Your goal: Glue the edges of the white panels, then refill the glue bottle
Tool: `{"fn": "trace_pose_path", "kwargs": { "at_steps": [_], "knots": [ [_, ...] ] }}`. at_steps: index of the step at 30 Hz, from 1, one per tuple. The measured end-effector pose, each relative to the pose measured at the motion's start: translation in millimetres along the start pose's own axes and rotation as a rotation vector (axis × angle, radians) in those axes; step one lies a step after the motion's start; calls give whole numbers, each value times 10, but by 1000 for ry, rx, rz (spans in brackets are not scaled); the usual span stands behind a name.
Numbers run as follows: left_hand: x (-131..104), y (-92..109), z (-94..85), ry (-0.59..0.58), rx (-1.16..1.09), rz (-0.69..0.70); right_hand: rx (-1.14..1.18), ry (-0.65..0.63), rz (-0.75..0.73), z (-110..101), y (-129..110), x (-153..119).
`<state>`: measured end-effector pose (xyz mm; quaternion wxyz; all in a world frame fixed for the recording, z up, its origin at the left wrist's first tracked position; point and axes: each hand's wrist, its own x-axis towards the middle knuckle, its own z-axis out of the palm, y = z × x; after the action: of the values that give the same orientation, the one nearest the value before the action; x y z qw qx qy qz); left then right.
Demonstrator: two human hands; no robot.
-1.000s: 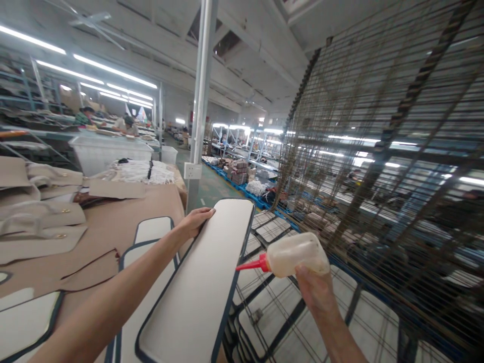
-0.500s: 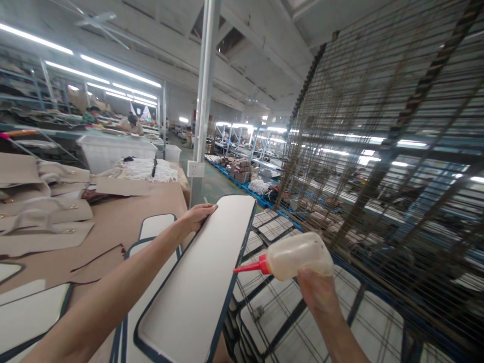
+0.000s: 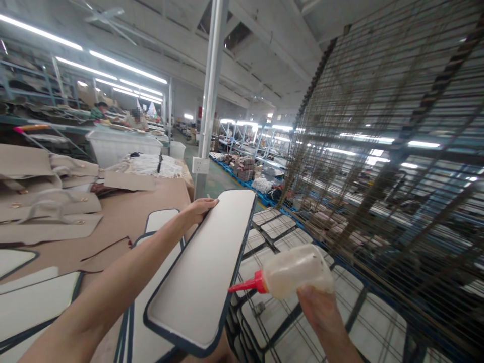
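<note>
My left hand (image 3: pixel 202 207) grips the far left edge of a long white panel (image 3: pixel 206 262) with rounded corners and a dark blue border. The panel is held tilted, its near end towards me. In my right hand (image 3: pixel 315 302) lies a translucent squeeze bottle (image 3: pixel 297 271) with a red nozzle (image 3: pixel 245 286). The nozzle's tip is at the panel's right edge, about halfway down its lower part; whether it touches cannot be made out. Fingers of the right hand are mostly hidden behind the bottle.
Similar panels (image 3: pixel 38 302) lie on the brown-covered table (image 3: pixel 128 212) at left, with beige handled bag pieces (image 3: pixel 56 206) behind. At right, a wire rack (image 3: pixel 363 126) stands upright above wire shelves holding more panels (image 3: pixel 374 322). A metal post (image 3: pixel 212 91) rises ahead. Two people work far back.
The red nozzle has slid down along the panel's right edge towards me. The panel's near end has risen into view, and the view has shifted slightly left.
</note>
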<state>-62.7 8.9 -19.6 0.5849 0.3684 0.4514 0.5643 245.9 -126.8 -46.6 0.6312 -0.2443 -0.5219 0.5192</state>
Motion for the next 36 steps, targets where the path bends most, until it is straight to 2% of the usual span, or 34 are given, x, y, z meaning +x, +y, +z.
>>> {"fn": "trace_pose_path", "kwargs": {
  "at_steps": [5, 11, 19, 29, 36],
  "knots": [
    [-5, 19, -3, 38, 8, 8, -22, -16, 29, 23, 16, -66],
    [-20, 43, -4, 55, 22, -6, -23, -4, 5, -37, 30, 7],
    [-66, 50, -46, 99, 39, -17, -6, -23, 39, 49, 0, -79],
    [-75, 71, -116, 160, -10, -30, -58, -43, 29, 54, 23, -100],
    [-52, 72, -257, 252, -74, -50, -70, 73, 14, 33, 69, -169]
  ]
}}
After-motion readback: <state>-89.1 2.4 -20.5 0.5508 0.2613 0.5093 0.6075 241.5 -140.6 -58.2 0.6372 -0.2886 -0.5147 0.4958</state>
